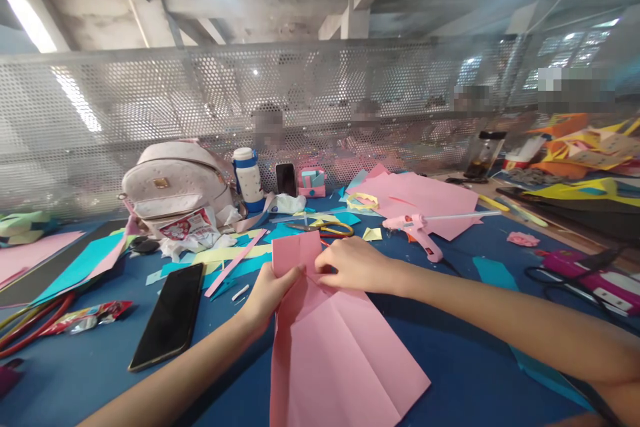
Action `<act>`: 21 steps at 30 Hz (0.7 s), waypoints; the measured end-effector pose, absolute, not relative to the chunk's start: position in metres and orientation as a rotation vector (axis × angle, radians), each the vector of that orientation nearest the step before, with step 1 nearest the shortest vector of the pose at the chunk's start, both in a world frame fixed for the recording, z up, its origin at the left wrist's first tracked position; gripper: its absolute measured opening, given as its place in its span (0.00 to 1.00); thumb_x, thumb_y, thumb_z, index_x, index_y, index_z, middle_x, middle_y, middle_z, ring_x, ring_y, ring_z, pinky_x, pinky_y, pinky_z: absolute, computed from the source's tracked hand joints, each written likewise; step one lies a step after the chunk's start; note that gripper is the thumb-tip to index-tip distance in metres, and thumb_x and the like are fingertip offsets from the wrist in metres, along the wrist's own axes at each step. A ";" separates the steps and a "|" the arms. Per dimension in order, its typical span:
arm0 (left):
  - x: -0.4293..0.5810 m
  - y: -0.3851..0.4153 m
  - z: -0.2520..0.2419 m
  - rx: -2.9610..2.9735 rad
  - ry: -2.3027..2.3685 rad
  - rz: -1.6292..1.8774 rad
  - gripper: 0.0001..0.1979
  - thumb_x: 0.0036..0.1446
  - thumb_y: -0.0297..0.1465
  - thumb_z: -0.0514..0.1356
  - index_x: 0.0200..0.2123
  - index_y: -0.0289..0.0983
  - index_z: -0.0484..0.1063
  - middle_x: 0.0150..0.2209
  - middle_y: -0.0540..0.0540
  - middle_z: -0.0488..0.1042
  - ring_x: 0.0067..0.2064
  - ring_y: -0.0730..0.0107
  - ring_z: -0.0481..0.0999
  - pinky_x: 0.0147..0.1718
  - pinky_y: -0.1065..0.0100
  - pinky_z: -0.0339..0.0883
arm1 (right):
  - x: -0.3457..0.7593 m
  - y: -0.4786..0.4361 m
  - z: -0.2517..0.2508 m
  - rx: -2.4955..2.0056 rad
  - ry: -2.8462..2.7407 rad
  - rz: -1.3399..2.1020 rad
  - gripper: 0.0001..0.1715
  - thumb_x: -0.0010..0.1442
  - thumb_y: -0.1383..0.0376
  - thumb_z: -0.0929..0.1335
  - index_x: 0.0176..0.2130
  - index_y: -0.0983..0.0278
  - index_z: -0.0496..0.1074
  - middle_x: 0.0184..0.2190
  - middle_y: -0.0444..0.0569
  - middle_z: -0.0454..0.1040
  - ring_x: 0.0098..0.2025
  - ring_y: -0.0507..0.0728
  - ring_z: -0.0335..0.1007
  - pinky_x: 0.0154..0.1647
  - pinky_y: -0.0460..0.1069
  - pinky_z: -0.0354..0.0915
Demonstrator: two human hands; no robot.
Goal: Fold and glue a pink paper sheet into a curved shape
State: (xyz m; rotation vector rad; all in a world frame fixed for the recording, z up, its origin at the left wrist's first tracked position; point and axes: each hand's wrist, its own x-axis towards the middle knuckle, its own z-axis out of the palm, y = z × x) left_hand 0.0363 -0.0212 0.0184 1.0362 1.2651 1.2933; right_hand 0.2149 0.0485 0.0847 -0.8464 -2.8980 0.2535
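A large pink paper sheet [330, 353] with crease lines lies in front of me, its far end folded into a narrow strip. My left hand [273, 290] grips the sheet's left edge, thumb pressed on top near the fold. On the right side of the fold, my right hand [355, 263] pinches the paper with bent fingers. Part of the fold is hidden under the right fingers. Just beyond my hands lie scissors [337, 232] with orange-yellow handles. A pink glue gun [417, 230] rests to the right of them.
Left of my arm lies a black phone [170, 313]. At the back stand a pale backpack [177, 187] and a white-blue bottle [247, 177] before a perforated metal screen [165, 93]. Pink sheets [425, 193] lie back right. A magenta power strip [590, 280] with cables sits at right.
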 end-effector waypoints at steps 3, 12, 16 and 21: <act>0.035 -0.020 0.015 0.979 1.254 1.324 0.21 0.49 0.41 0.69 0.41 0.32 0.77 0.34 0.42 0.81 0.33 0.60 0.80 0.32 0.68 0.72 | 0.228 0.060 0.079 -0.865 -2.810 0.479 0.06 0.56 0.62 0.69 0.30 0.61 0.76 0.29 0.43 0.78 0.30 0.52 0.71 0.28 0.45 0.55; 0.040 -0.021 0.017 0.943 1.283 1.327 0.21 0.46 0.41 0.71 0.37 0.31 0.78 0.34 0.40 0.81 0.33 0.61 0.79 0.29 0.70 0.70 | 0.237 0.082 0.048 -0.838 -2.629 0.930 0.08 0.56 0.62 0.69 0.29 0.64 0.72 0.26 0.43 0.75 0.29 0.51 0.70 0.29 0.44 0.60; 0.040 -0.021 0.018 0.956 1.283 1.306 0.24 0.47 0.42 0.71 0.43 0.31 0.78 0.37 0.39 0.81 0.39 0.56 0.80 0.34 0.68 0.72 | 0.235 0.082 0.042 -0.828 -2.574 0.989 0.08 0.55 0.61 0.70 0.30 0.63 0.72 0.27 0.43 0.75 0.29 0.51 0.70 0.28 0.44 0.60; 0.040 -0.021 0.018 0.954 1.272 1.297 0.24 0.48 0.42 0.71 0.44 0.32 0.77 0.38 0.39 0.81 0.40 0.54 0.81 0.34 0.68 0.72 | 0.233 0.083 0.038 -0.843 -2.526 1.013 0.10 0.53 0.60 0.72 0.28 0.64 0.71 0.25 0.44 0.75 0.29 0.52 0.70 0.27 0.44 0.60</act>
